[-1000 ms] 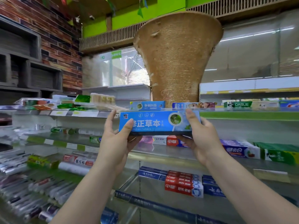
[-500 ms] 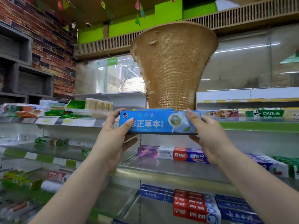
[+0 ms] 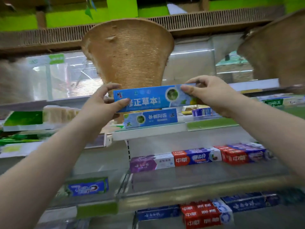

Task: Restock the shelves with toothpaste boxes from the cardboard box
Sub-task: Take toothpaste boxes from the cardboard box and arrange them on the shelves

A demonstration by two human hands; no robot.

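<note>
Bright green wall up top, with a brown strip of thin slats under it. Big woven cone in the middle, wide at the top. Second woven cone at the right edge. Long white lights behind. Grey shelves in rows below.

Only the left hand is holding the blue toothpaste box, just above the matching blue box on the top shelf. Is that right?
No. The head view shows both hands on the blue toothpaste box: left hand at its left end, right hand pinching its right end. It is above the matching blue box on the top shelf.
</note>
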